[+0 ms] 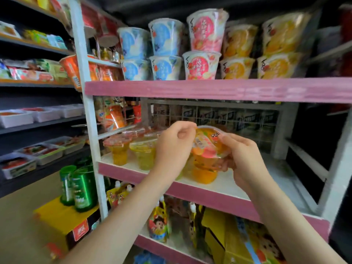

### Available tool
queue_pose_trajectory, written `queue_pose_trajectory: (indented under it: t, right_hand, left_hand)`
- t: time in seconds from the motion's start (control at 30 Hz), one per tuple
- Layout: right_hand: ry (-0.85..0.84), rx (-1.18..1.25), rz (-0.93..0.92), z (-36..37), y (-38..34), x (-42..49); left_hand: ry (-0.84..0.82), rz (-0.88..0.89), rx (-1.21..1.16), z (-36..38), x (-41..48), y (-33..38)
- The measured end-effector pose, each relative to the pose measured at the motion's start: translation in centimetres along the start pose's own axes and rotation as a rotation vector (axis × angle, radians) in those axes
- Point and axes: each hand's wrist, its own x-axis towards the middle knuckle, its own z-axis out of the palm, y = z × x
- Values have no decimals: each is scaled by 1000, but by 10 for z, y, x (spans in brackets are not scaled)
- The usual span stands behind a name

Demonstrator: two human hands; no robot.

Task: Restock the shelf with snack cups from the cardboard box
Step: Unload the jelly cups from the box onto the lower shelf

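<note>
Both my hands hold one orange jelly snack cup (206, 147) tilted above the middle shelf (219, 187) with its pink front edge. My left hand (174, 145) pinches the cup's rim at the top left. My right hand (242, 155) grips its right side from below. Another orange cup (204, 175) stands on the shelf right under it. Several yellow and orange jelly cups (129, 147) stand on the shelf to the left. The cardboard box is out of view.
The upper shelf (209, 88) carries stacked blue, pink and orange cups (202, 44). A wire grid (228, 117) backs the middle shelf, whose right part is bare. Pouches and yellow boxes (219, 235) fill the lower shelf. Green bottles (80, 187) stand on a yellow box at left.
</note>
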Motion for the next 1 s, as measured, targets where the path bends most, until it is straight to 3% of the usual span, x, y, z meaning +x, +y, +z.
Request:
queue_pose_trajectory:
  t: [0.17, 0.47, 0.83, 0.93, 1.0]
  right_hand:
    - [101, 29, 157, -5, 8, 24]
    - [154, -36, 281, -11, 24, 46]
    - [-57, 29, 318, -12, 25, 41]
    - [27, -158, 258, -11, 23, 35]
    - [183, -493, 45, -12, 22, 27]
  left_hand:
    - [-94, 24, 243, 22, 8, -12]
    - [-239, 44, 326, 40, 20, -32]
    - [-275, 213, 504, 36, 28, -42]
    - [-217, 299, 536, 34, 27, -40]
    - [-194, 343, 536, 29, 24, -39]
